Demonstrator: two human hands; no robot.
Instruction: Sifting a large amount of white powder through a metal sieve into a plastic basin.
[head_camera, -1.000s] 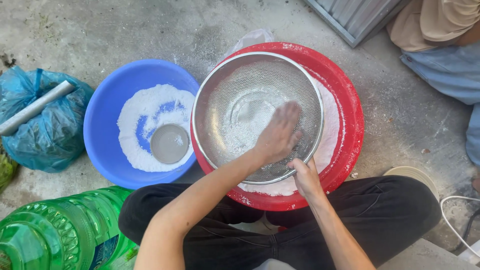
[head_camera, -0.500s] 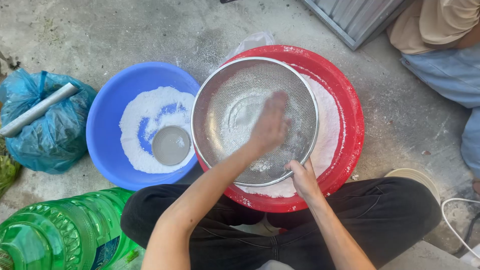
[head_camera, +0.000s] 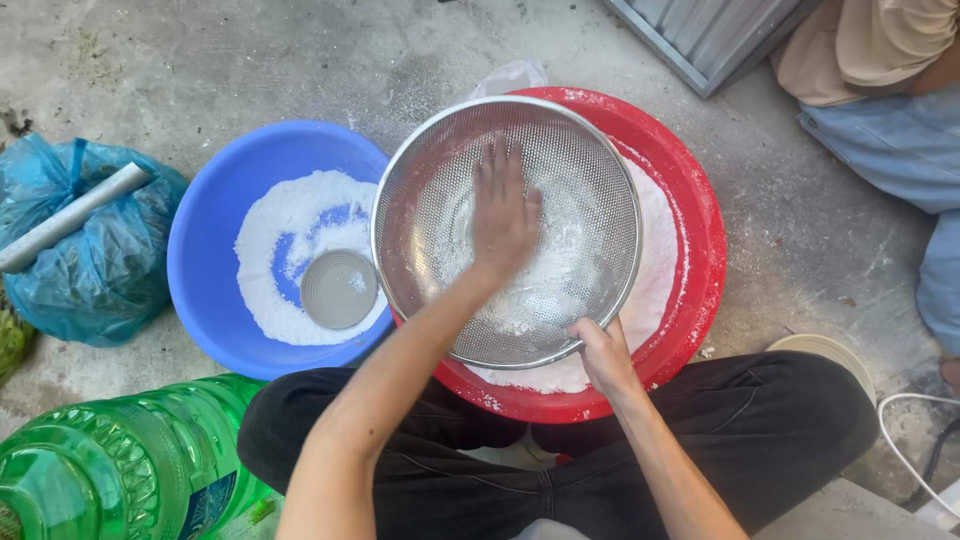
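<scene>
A round metal mesh sieve (head_camera: 420, 190) rests over a red basin (head_camera: 690, 190) with white flour in both. My left hand (head_camera: 503, 213) lies flat inside the sieve, fingers spread, pressing on the flour. My right hand (head_camera: 603, 352) grips the sieve's near rim. To the left stands a blue basin (head_camera: 215, 220) with a ring of white flour and a small grey bowl (head_camera: 339, 289) in its middle.
A blue plastic bag (head_camera: 100, 270) with a grey tube (head_camera: 70, 215) on it lies at far left. A large green plastic bottle (head_camera: 120, 465) lies by my left knee. Another person sits at top right (head_camera: 880, 90). A white cable (head_camera: 915, 440) runs at lower right.
My left hand has swept from the sieve's right side toward its far middle, rubbing the flour. My right hand keeps its hold on the rim.
</scene>
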